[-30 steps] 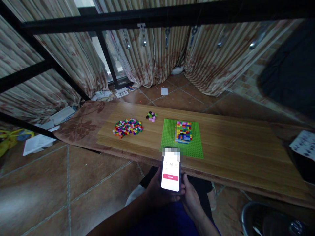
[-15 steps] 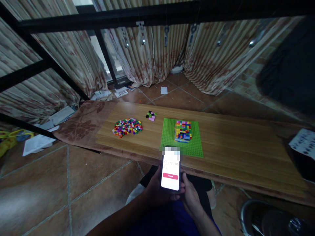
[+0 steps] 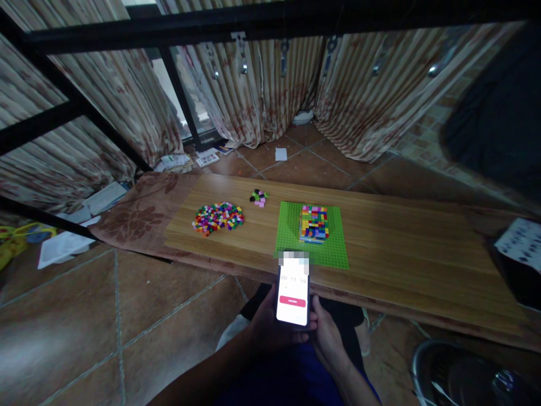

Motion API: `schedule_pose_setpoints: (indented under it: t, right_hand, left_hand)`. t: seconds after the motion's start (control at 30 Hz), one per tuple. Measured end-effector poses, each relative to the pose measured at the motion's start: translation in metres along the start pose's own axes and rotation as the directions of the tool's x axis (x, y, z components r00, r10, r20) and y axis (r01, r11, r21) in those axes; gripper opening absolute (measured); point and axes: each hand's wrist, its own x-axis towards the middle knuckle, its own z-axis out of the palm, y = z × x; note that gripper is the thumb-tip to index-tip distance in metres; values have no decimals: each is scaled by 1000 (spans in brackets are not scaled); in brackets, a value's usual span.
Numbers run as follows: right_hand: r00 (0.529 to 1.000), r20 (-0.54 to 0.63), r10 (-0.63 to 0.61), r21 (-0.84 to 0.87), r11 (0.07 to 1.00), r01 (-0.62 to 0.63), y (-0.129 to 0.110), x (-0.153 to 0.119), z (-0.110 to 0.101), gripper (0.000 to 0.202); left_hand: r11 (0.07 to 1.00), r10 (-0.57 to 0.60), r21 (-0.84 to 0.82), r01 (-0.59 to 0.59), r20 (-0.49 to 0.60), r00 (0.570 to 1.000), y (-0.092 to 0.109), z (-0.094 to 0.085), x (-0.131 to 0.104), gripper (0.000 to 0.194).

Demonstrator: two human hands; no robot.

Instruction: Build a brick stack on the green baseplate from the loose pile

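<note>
Both of my hands are closed around a smartphone (image 3: 292, 310), held upright over my lap at the table's near edge. My left hand (image 3: 266, 321) grips its left side and underside; my right hand (image 3: 324, 326) holds its lower right edge. The lit screen shows a timer and a red button, with the top blurred out. Just beyond the phone lies a green baseplate (image 3: 333, 248) bearing a block of multicoloured toy bricks (image 3: 314, 224). To the left is a pile of small loose bricks (image 3: 218, 218), and a smaller cluster of black, green and pink bricks (image 3: 259, 198) lies behind it.
A long wooden tabletop (image 3: 401, 254) stretches across, with brown patterned cloth (image 3: 135, 208) at its left. Black metal bars (image 3: 262, 29) cross above, before striped curtains (image 3: 262, 96). Playing cards (image 3: 522, 242) lie at far right; a round metal-rimmed container (image 3: 416, 366) stands lower right.
The digits on the phone's timer have changed. The camera view has shifted slightly; my hands keep the same hold, and the bricks stay in place.
</note>
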Motion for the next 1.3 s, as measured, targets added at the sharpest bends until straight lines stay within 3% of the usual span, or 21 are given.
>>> schedule_pose_setpoints:
  t: [0.3,0.63,1.3]
  right_hand:
    - [1000,-13,7,47,999,-6,-1,-1,-1,51]
    - [1000,-24,-15,-6,1000,14,-2,-2,-1,53]
    - [999,24,39,125,991,-42,-2,-3,0,49]
  left_hand:
    - [1000,-13,-6,14,55,998,1,0,-2,83]
    - [1000,-22,-8,22,30,999,1,2,0,84]
    - [1000,-7,-13,7,44,999,0,0,1,82]
